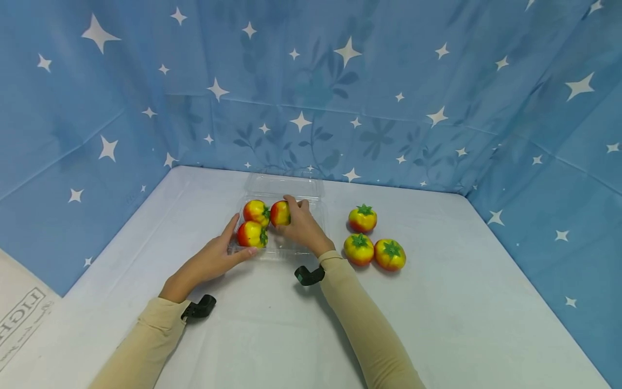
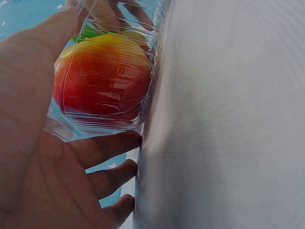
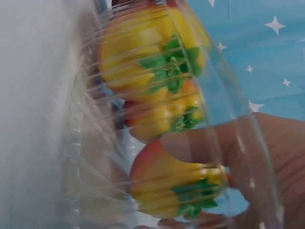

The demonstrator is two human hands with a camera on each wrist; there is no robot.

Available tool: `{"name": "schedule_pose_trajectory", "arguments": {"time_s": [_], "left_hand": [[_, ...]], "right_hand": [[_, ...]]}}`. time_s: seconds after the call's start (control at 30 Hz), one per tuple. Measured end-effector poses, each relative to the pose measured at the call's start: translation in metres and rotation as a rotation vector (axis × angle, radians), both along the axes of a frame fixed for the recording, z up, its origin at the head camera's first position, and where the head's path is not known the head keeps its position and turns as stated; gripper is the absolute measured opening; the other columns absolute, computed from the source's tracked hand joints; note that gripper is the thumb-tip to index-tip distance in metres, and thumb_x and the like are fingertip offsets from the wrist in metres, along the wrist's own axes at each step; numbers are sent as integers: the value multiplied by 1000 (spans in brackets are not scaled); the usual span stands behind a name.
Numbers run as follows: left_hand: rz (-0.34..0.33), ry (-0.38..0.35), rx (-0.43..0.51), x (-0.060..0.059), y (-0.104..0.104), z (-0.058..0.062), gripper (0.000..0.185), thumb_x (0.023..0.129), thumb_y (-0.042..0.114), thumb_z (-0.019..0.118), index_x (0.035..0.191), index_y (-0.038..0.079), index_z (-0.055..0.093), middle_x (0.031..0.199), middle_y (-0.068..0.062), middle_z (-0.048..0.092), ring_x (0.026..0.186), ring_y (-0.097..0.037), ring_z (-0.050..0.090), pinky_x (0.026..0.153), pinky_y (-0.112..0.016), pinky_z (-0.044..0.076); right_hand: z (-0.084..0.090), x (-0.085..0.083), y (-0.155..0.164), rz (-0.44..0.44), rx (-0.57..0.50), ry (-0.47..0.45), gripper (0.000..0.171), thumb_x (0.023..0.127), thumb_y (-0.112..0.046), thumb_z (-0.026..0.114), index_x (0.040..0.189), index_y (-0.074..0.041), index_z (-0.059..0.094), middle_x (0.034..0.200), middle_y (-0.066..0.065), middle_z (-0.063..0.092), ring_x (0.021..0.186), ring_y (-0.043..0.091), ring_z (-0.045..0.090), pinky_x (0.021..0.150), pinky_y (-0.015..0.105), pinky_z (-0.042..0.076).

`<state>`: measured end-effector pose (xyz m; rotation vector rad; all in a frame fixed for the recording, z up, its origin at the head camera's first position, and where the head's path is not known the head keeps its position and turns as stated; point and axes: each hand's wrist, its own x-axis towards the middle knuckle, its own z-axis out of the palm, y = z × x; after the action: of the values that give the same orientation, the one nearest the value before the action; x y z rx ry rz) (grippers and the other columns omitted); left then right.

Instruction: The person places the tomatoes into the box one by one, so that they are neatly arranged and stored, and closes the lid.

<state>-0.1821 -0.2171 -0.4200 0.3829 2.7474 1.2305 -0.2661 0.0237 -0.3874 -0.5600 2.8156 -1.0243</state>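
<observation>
Head view: clear plastic box on the white desk holds three tomatoes. Right grip pinches one tomato inside the box; left grip, fingers spread flat, presses the box's near-left corner. Three loose tomatoes sit right of the box.

Left wrist: straight fingers against the box wall, red tomato behind it.

Right wrist: thumb over a tomato in the box.

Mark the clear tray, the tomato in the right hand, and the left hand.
clear tray (image 1: pixel 286 186), head view, far wall.
tomato in the right hand (image 1: pixel 279 213), head view, red-yellow side.
left hand (image 1: pixel 218 256), head view, back of the hand.

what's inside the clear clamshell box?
Three tomatoes sit inside the clear box: one at back left, one at front left, and one gripped by the right hand, which hides the tray's right half.
</observation>
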Motion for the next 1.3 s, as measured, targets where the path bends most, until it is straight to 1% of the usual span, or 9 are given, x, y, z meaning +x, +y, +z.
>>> {"name": "schedule_pose_trajectory", "arguments": {"time_s": [0.23, 0.33, 0.47, 0.63, 0.77, 0.87, 1.03, 1.3], "left_hand": [[-4, 5, 2, 0, 0, -1, 111, 102, 58, 67, 172, 7, -2, 171, -32, 23, 155, -51, 28, 122, -69, 25], [-3, 4, -3, 0, 0, -1, 111, 102, 58, 67, 172, 6, -2, 169, -33, 25, 154, -51, 29, 122, -69, 25], [-1, 0, -6, 1, 1, 0, 111, 102, 58, 67, 172, 6, -2, 168, -34, 28, 154, -51, 31, 122, -69, 24], [-2, -2, -4, 2, 2, 1, 111, 102, 58, 67, 172, 6, -2, 168, -34, 29, 154, -51, 30, 122, -69, 23], [2, -6, -9, 3, 1, 3, 111, 102, 59, 67, 172, 7, -2, 169, -34, 24, 154, -52, 28, 122, -69, 24], [4, -9, -11, 3, 0, 4, 111, 102, 59, 66, 172, 7, -2, 170, -33, 23, 154, -52, 28, 122, -69, 23], [-2, -13, -15, 4, -1, 4, 111, 103, 60, 65, 172, 8, -4, 168, -34, 27, 154, -52, 29, 122, -69, 23], [-3, -11, -24, 4, 1, 3, 110, 103, 59, 65, 172, 7, -4, 166, -36, 30, 153, -53, 31, 121, -69, 25]], "right_hand": [[7, 2, 7, 22, -6, -22, 88, 98, -22, 80, 169, -15, 29, 154, 29, 37, 126, 41, 58, 110, 56, 50], [12, 2, 11, 36, -15, -16, 89, 98, -22, 80, 170, -14, 28, 156, 29, 37, 127, 42, 58, 111, 58, 49], [20, 3, 18, 42, -24, 4, 87, 100, -23, 79, 169, -13, 28, 158, 29, 35, 129, 42, 57, 113, 57, 48], [30, 3, 30, 33, -34, 36, 86, 101, -23, 79, 169, -12, 28, 156, 28, 36, 126, 41, 58, 113, 56, 47], [37, 3, 40, 17, -47, 60, 84, 101, -25, 78, 169, -10, 29, 156, 27, 38, 131, 41, 56, 115, 57, 45], [43, 3, 48, 7, -59, 66, 84, 101, -26, 77, 169, -10, 29, 158, 26, 37, 134, 42, 55, 114, 57, 46], [51, 4, 62, -1, -87, 75, 83, 102, -28, 75, 169, -12, 29, 160, 25, 35, 136, 41, 53, 108, 56, 52], [64, 12, 83, -23, -106, 104, 80, 103, -31, 73, 168, -12, 32, 162, 25, 34, 139, 39, 50, 107, 57, 52]]}}
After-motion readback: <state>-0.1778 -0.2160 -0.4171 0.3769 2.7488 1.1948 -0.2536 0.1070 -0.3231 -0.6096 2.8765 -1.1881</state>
